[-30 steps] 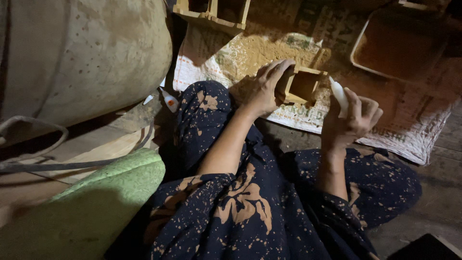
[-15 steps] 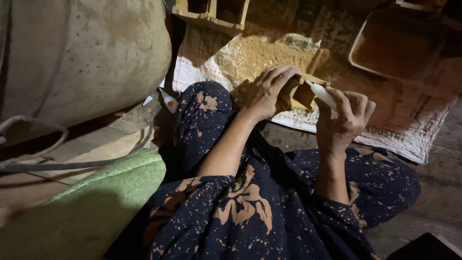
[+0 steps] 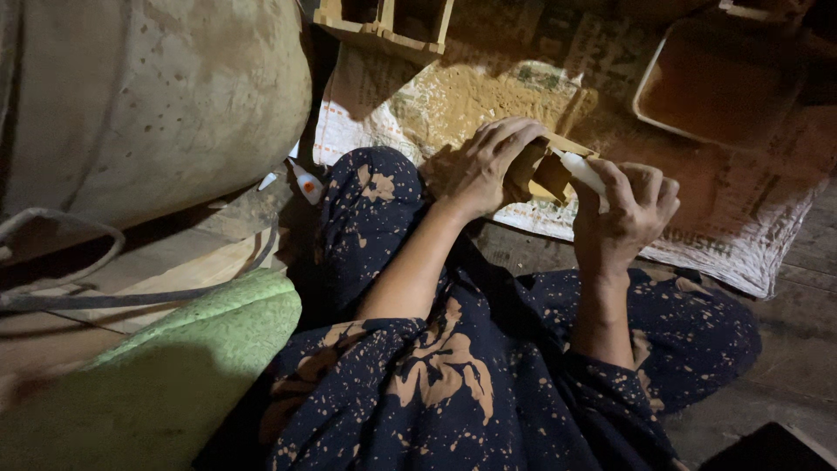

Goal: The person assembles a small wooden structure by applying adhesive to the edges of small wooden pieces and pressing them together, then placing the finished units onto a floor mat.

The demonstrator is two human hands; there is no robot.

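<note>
My left hand point(image 3: 490, 166) grips a small open wooden box point(image 3: 545, 170) and holds it tilted above the printed woven sack point(image 3: 732, 253) spread on the floor. My right hand point(image 3: 629, 214) is closed around a white glue bottle point(image 3: 582, 171), whose tip points into the box's opening. Both hands meet in front of my knees, over a patch of sawdust point(image 3: 471, 96) lying on the sack. I sit cross-legged in a dark blue garment with orange speckles.
A large pale sack point(image 3: 148, 96) fills the upper left. A two-cell wooden frame point(image 3: 384, 22) lies at the top, a shallow tray point(image 3: 715, 78) at the upper right. A second small glue bottle point(image 3: 305, 183) lies by my knee. A green cushion point(image 3: 166, 366) sits at lower left.
The left hand has tipped the wooden box toward the right hand. The right hand has brought the white bottle inward until its tip reaches the box's opening.
</note>
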